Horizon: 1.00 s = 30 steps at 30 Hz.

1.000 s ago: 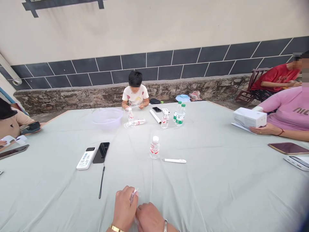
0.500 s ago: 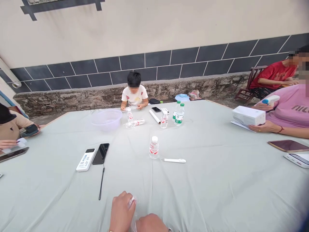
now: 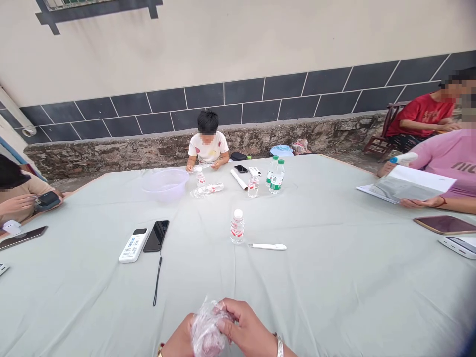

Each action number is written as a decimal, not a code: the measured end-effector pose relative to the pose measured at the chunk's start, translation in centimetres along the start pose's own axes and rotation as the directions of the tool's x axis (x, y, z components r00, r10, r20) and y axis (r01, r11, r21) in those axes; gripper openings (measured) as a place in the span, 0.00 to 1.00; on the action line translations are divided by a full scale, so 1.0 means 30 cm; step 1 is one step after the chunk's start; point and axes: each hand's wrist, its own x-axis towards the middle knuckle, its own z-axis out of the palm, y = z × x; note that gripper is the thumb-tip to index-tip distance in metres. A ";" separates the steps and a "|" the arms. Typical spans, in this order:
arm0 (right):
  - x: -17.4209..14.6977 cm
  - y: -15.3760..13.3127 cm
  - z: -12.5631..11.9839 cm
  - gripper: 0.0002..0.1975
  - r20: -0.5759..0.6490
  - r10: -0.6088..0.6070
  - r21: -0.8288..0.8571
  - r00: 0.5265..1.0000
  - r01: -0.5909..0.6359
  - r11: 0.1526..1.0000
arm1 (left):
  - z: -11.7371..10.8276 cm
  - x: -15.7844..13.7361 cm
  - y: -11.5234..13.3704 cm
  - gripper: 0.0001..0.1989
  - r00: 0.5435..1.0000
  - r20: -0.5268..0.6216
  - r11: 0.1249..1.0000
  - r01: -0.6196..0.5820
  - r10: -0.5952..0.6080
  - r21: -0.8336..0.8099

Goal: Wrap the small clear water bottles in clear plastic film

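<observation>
At the bottom centre, a bunched wad of clear, crinkled plastic [image 3: 208, 325] sits between my two hands; a pinkish tint shows through it, and I cannot tell what, if anything, is inside. My left hand [image 3: 180, 339] is closed around its left side, with the fingers mostly hidden behind the plastic. My right hand [image 3: 247, 325] pinches it from the right with thumb and fingers. Beyond my hands, a small water bottle [image 3: 237, 228] with a white cap stands upright. A white utility knife [image 3: 268, 247] lies just to its right.
A white power bank [image 3: 133, 246] and black phone [image 3: 156, 236] lie left on the cloth-covered table [image 3: 316, 287]. Further back are a clear basin [image 3: 165, 181], green-capped bottles [image 3: 276, 177] and a paper roll [image 3: 238, 179]. Several people sit around; one holds a white box [image 3: 420, 183].
My hands have shifted: the right has risen and turned, now pinching the plastic, while the left is lower. More of the plastic shows. The person at right has tilted the white box.
</observation>
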 end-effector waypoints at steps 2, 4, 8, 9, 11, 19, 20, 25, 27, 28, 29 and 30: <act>0.003 0.027 0.013 0.14 -0.005 0.029 0.063 1.000 -0.028 0.998 | 0.015 0.014 -0.004 0.17 0.995 0.033 0.975 -0.085 0.094 -0.208; 0.004 0.055 0.023 0.17 -0.019 0.050 0.036 0.999 -0.049 0.998 | 0.026 0.027 -0.020 0.17 0.996 -0.045 0.923 -0.094 0.083 -0.373; -0.004 0.091 0.036 0.16 -0.046 -0.024 -0.160 0.999 0.016 0.987 | 0.034 0.048 -0.062 0.16 0.984 -0.177 0.851 -0.075 -0.022 -0.520; -0.007 0.095 0.036 0.15 -0.040 -0.052 -0.200 0.998 0.043 0.979 | 0.035 0.051 -0.071 0.16 0.981 -0.189 0.833 -0.081 -0.029 -0.547; -0.011 0.097 0.034 0.15 -0.034 -0.077 -0.257 0.996 0.066 0.964 | 0.038 0.052 -0.083 0.15 0.974 -0.222 0.800 -0.103 -0.039 -0.591; -0.011 0.088 0.012 0.15 -0.137 -0.048 -0.388 0.989 -0.009 0.922 | 0.041 0.017 -0.054 0.16 0.989 -0.146 0.691 -0.129 0.034 -0.712; -0.011 0.090 0.011 0.15 -0.132 -0.058 -0.415 0.990 -0.002 0.910 | 0.039 0.013 -0.051 0.19 0.991 -0.131 0.680 -0.113 0.026 -0.724; -0.017 0.094 0.015 0.14 -0.078 -0.098 -0.541 0.992 0.040 0.840 | 0.021 0.008 -0.071 0.31 0.986 -0.149 0.749 -0.039 -0.081 -0.661; -0.021 0.093 0.012 0.14 -0.069 -0.093 -0.557 0.993 0.039 0.829 | 0.011 0.012 -0.087 0.27 0.982 -0.182 0.841 -0.050 -0.058 -0.538; -0.022 0.091 0.009 0.14 -0.070 -0.087 -0.550 0.994 0.034 0.835 | 0.005 0.016 -0.094 0.25 0.983 -0.182 0.879 -0.060 -0.031 -0.472; -0.024 0.090 0.004 0.14 -0.076 -0.079 -0.530 0.994 0.026 0.848 | 0.000 0.019 -0.097 0.24 0.986 -0.169 0.909 -0.068 -0.003 -0.410; -0.024 0.089 -0.002 0.14 -0.086 -0.069 -0.500 0.994 0.017 0.866 | -0.005 0.022 -0.098 0.25 0.989 -0.147 0.930 -0.071 0.018 -0.360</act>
